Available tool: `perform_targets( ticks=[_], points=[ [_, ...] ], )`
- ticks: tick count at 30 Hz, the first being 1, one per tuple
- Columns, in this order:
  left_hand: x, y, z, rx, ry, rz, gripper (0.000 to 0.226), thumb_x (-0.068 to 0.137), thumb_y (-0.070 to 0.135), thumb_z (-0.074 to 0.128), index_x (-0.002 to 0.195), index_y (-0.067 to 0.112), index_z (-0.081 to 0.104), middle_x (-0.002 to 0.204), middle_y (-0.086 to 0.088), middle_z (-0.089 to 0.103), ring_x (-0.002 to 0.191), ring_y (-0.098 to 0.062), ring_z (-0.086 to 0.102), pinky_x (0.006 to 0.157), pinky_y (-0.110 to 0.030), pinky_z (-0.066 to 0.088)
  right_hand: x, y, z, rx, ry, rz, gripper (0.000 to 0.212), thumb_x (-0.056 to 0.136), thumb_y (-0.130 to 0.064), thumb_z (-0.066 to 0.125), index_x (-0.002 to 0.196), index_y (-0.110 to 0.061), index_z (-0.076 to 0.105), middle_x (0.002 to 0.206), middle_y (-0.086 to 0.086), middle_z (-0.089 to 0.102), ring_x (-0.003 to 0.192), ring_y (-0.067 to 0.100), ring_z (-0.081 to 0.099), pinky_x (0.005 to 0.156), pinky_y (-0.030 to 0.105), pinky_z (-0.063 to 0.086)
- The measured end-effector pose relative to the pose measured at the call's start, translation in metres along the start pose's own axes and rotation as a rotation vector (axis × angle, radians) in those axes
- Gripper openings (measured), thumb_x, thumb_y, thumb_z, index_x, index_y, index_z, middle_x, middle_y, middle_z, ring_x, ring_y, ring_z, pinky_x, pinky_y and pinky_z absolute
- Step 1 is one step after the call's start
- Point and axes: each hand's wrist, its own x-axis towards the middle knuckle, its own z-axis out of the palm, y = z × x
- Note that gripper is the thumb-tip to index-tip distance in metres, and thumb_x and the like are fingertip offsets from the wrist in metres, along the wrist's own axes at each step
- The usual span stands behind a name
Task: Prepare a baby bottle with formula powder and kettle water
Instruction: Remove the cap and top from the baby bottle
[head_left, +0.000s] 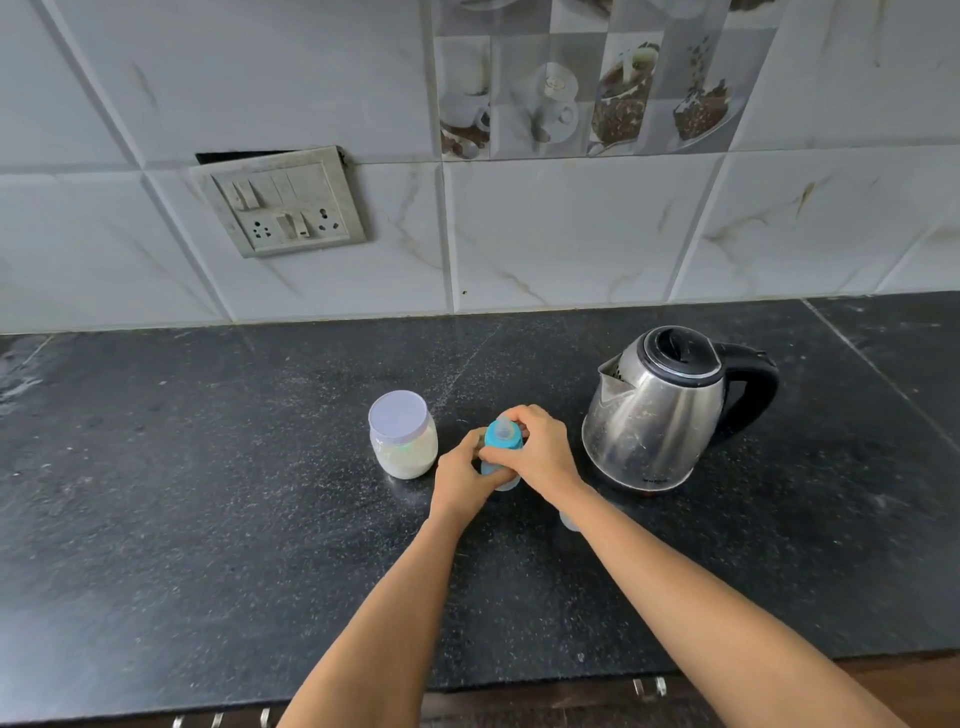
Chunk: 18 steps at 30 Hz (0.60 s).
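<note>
1. Though small dark lettering sits low on the kettle (660, 410), right of centre in the frame, it is too blurred to read; the jar (402, 435) left of centre shows no label.
2. At mid-frame the bottle (500, 457) stands upright on the black desk (208, 519), between jar and kettle: clear body, blue collar, translucent teat on top.
3. Left hand (460, 475) wraps the bottle's body, fingers (475, 441) curled closed around it.
4. Right hand (540, 447) grips the blue collar from the right, its fingers (514, 413) bent tightly over the top.
</note>
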Motion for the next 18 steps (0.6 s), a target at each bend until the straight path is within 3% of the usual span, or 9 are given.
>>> perform_targets(
  ticks=[3,6,11,15,18],
  points=[
    [0.004,-0.005,0.001,0.021,-0.021,0.005,0.053,0.076,0.022,0.077,0.124,0.026,0.054,0.107,0.017,0.063,0.103,-0.004,0.06,0.087,-0.014,0.044,0.006,0.008,-0.009,0.052,-0.093,-0.046,0.051,0.065,-0.026,0.086,0.11,-0.015,0.065,0.111,0.0,0.064,0.101,0.01,0.058,0.087,0.033,0.055],
    [0.006,-0.008,0.003,0.034,-0.034,-0.005,0.056,0.075,0.024,0.079,0.125,0.028,0.053,0.114,0.014,0.063,0.105,-0.002,0.058,0.093,-0.02,0.042,0.013,0.017,-0.018,0.061,-0.198,-0.082,0.053,0.064,-0.023,0.087,0.113,-0.019,0.067,0.112,-0.004,0.065,0.101,0.009,0.06,0.089,0.035,0.054],
    [0.008,-0.008,0.005,0.029,-0.074,-0.001,0.057,0.077,0.024,0.078,0.127,0.029,0.052,0.11,0.022,0.058,0.099,0.005,0.055,0.078,-0.003,0.036,0.018,0.021,-0.024,0.1,-0.272,-0.071,0.055,0.064,-0.019,0.086,0.116,-0.023,0.065,0.117,-0.006,0.065,0.105,0.007,0.059,0.091,0.029,0.052],
    [0.015,-0.01,0.002,0.059,-0.131,-0.003,0.056,0.076,0.023,0.079,0.125,0.028,0.054,0.108,0.021,0.059,0.098,0.007,0.056,0.072,-0.004,0.04,0.025,0.023,-0.026,0.084,-0.348,-0.106,0.052,0.064,-0.021,0.086,0.113,-0.024,0.067,0.114,-0.008,0.065,0.104,0.007,0.06,0.092,0.031,0.053],
    [0.02,-0.011,0.001,0.086,-0.159,-0.002,0.056,0.075,0.023,0.079,0.126,0.026,0.055,0.11,0.018,0.059,0.096,0.005,0.055,0.076,-0.005,0.038,0.035,0.021,-0.035,0.074,-0.474,-0.164,0.05,0.064,-0.02,0.085,0.111,-0.024,0.069,0.108,-0.01,0.066,0.101,0.006,0.061,0.089,0.029,0.053]
  ],
)
